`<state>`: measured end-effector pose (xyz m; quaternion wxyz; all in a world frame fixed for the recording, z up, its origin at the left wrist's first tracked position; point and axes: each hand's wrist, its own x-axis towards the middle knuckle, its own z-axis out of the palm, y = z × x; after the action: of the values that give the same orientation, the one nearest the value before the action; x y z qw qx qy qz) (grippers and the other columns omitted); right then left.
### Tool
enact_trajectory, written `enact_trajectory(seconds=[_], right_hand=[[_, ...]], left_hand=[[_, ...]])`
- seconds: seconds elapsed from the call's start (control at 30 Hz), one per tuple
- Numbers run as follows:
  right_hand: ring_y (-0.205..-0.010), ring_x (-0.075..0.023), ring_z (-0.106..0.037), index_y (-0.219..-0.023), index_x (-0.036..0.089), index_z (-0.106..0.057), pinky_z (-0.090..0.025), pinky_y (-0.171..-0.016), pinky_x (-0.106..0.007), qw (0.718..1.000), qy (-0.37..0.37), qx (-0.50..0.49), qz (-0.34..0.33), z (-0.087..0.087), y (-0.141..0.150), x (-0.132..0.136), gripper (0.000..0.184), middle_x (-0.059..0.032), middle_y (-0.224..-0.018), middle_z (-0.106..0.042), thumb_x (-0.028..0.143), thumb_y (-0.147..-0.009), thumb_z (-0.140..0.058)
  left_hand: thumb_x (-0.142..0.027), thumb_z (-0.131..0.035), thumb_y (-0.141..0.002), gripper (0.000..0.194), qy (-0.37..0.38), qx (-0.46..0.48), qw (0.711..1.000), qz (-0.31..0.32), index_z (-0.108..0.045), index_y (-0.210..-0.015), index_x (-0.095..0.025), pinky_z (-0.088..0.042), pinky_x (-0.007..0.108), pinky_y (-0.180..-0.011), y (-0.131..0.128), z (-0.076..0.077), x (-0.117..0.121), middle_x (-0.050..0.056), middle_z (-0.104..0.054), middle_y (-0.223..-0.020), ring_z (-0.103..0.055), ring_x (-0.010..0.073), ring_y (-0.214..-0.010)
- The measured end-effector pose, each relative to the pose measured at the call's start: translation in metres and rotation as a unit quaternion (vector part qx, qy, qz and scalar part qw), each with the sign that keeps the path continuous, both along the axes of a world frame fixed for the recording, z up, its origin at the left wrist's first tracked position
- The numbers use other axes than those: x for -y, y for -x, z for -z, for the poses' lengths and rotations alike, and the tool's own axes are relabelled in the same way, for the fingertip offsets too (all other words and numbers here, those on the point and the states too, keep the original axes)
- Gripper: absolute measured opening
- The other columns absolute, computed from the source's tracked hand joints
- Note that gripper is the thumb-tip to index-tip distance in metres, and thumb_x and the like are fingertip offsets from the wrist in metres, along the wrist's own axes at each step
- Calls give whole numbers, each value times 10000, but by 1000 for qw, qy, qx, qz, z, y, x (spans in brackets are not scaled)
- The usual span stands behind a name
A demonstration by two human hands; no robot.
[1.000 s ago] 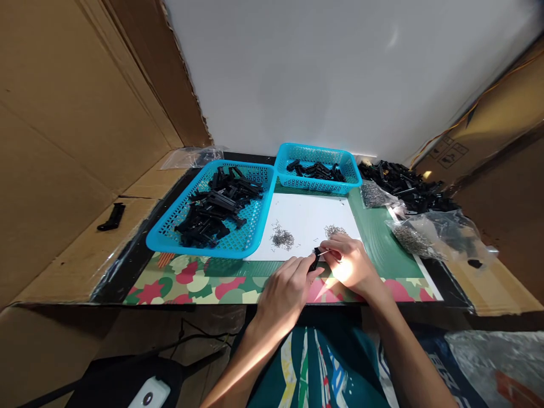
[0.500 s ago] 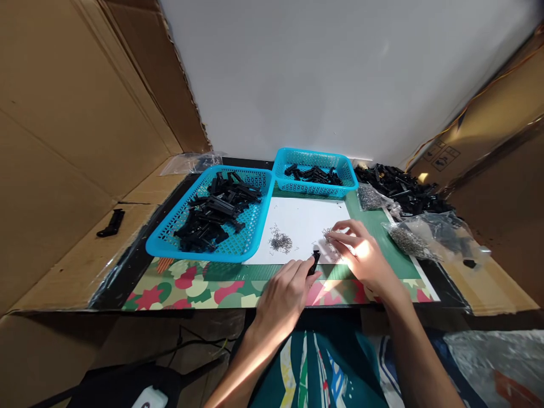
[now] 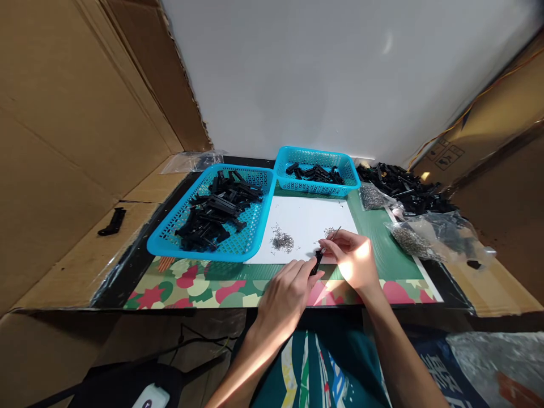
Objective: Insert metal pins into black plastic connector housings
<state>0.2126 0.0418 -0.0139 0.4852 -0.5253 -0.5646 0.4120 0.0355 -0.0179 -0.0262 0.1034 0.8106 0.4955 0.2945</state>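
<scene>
My left hand (image 3: 287,292) is closed around a small black plastic part (image 3: 317,262), whose upper end sticks out past the thumb and forefinger. Close beside it, my right hand (image 3: 351,258) pinches a thin metal tool (image 3: 336,233), its tip at the top of that part. What the tip carries is too small to make out. On the white sheet (image 3: 312,215) lies a pile of tiny wire springs (image 3: 283,242). A second small pile of springs (image 3: 330,232) shows partly behind my right fingers.
A large blue basket (image 3: 250,246) of black parts stands left, and a smaller blue basket (image 3: 317,187) behind the sheet. Loose black parts (image 3: 408,190) and bags of small metal pieces (image 3: 410,241) lie right. One black part (image 3: 113,221) rests on cardboard at left.
My right hand has come back from the right-hand spring pile to the black part, and the thin tool now shows in its fingers. My left hand stays almost in place.
</scene>
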Motion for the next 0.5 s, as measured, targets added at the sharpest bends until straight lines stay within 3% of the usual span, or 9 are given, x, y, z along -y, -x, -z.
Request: enact_trajectory(seconds=[0.37,0.5], right_hand=[[-614,-231,-729,-699,202,-713,-597,-612,-327,999,-12,46,6,1,6,3,248,-61,-652,-750,374,-870,-763],[-708,-229,-742,-783,206,-700,-587,-692,-324,999,-39,29,13,-5,-2,2,235,-58,-738,-764,387,-934,-697]], left_hand=[[-276,-539,-1107,217,57,43,997,-2,-657,-1283,-226,-606,367,-826,1,-3,-1,73,-771,-1097,-750,262,-1021],[-276,-513,-1120,229,45,75,996,-19,-631,-1314,-243,-615,344,-872,1,-2,0,65,-779,-1204,-763,237,-1089]])
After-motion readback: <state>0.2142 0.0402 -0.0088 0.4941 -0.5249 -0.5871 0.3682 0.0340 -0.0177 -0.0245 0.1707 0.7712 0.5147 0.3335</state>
